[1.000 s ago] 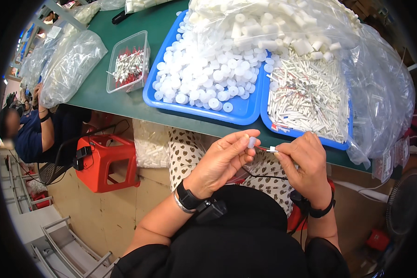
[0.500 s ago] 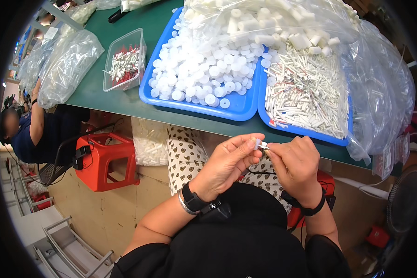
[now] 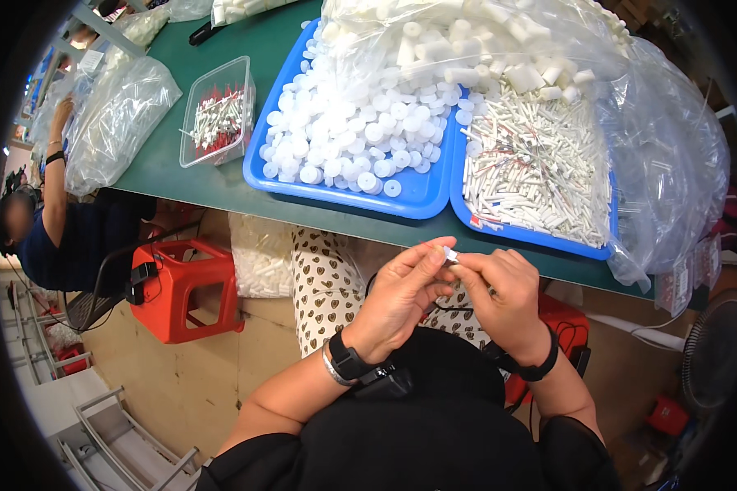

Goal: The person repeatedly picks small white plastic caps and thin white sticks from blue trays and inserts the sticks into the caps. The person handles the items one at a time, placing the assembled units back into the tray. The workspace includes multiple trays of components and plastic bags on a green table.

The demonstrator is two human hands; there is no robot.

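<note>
Above my lap, just off the table's front edge, both hands meet fingertip to fingertip. My left hand [image 3: 401, 304] pinches a small white plastic piece [image 3: 449, 254] between thumb and forefinger. From the other side, my right hand [image 3: 499, 293] has its thumb and forefinger closed on the end of a small white part touching that piece; the fingertips hide most of it. Beyond them stands a blue tray [image 3: 344, 204] of translucent white discs [image 3: 336, 135]. Beside it, a second blue tray [image 3: 540, 238] holds thin white rods [image 3: 532, 184], some with reddish wires.
A clear tub [image 3: 190, 155] of red and white parts sits left on the green table [image 3: 172, 182]. A plastic bag of thick white cylinders [image 3: 524, 78] overlaps both trays. Red stool [image 3: 172, 323] and fan [image 3: 712, 348] flank me. A person [image 3: 49, 245] works at the far left.
My hands have shifted slightly left and closer together; less of the small part shows between them. At the far left, the other person's arm has reached higher beside a bag.
</note>
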